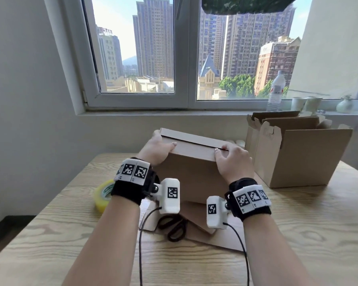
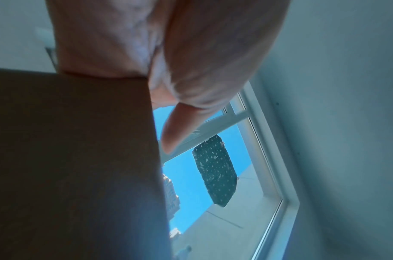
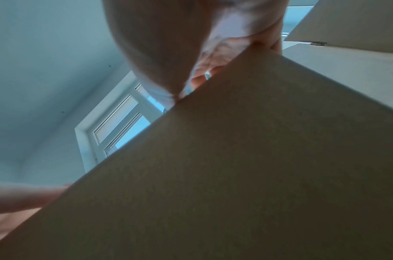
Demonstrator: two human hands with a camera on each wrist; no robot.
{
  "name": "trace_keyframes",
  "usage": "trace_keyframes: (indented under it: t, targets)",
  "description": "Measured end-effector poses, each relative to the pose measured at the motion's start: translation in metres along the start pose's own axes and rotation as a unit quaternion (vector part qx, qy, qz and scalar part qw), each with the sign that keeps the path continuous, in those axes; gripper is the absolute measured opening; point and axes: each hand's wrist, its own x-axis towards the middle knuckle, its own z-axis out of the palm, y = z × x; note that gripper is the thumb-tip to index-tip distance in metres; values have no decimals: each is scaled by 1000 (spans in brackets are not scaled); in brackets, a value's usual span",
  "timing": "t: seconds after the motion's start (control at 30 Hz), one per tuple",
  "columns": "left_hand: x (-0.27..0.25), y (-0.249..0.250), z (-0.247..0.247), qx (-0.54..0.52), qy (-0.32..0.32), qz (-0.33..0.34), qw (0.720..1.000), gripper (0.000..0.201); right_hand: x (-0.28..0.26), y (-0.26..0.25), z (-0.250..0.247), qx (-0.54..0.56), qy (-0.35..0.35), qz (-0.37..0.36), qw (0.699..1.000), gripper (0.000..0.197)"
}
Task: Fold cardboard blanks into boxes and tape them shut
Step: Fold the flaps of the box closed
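Observation:
A brown cardboard box (image 1: 192, 176) stands in the middle of the wooden table (image 1: 298, 234), its top flaps folded flat and meeting at a seam. My left hand (image 1: 158, 150) grips the top left corner, thumb on the near flap and fingers round the left side. My right hand (image 1: 230, 159) grips the top right corner, thumb by the seam. In the left wrist view my palm (image 2: 191, 52) lies against the box wall (image 2: 68, 158). The right wrist view shows my right hand (image 3: 168, 44) curled over the box edge (image 3: 235, 176).
A yellowish tape roll (image 1: 103, 195) lies left of the box. Black scissors (image 1: 174, 228) rest on a flat cardboard blank (image 1: 217, 236) in front. An open box (image 1: 298, 157) stands at the right. On the window sill are a water bottle (image 1: 276, 91) and cups (image 1: 306, 104).

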Motion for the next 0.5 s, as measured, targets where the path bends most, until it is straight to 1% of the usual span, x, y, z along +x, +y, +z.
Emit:
trace_keyframes:
  t: [0.03, 0.1, 0.2, 0.23, 0.3, 0.37, 0.43, 0.5]
  targets:
    - [2, -2, -1, -33, -8, 8, 999, 65, 0, 1, 0, 8, 15, 10, 1000, 31]
    - [2, -5, 0, -61, -25, 30, 997, 64, 1, 6, -2, 19, 35, 32, 999, 31]
    - [-2, -9, 5, -94, -64, 65, 991, 56, 4, 17, -7, 30, 37, 55, 997, 32]
    - [-4, -11, 7, -112, -81, 81, 987, 61, 4, 20, -8, 32, 35, 58, 997, 33]
    - [-7, -16, 11, -149, -115, 111, 976, 78, 4, 26, -12, 26, 31, 56, 998, 32]
    - [-5, -26, 16, -174, -159, 124, 964, 102, 5, 29, -16, 21, 31, 55, 998, 32]
    - [-5, -33, 19, -156, -162, 130, 966, 126, 5, 30, -17, 15, 30, 50, 998, 33]
    - [-8, -37, 21, -92, -148, 141, 975, 140, 4, 29, -15, 13, 29, 50, 998, 32]
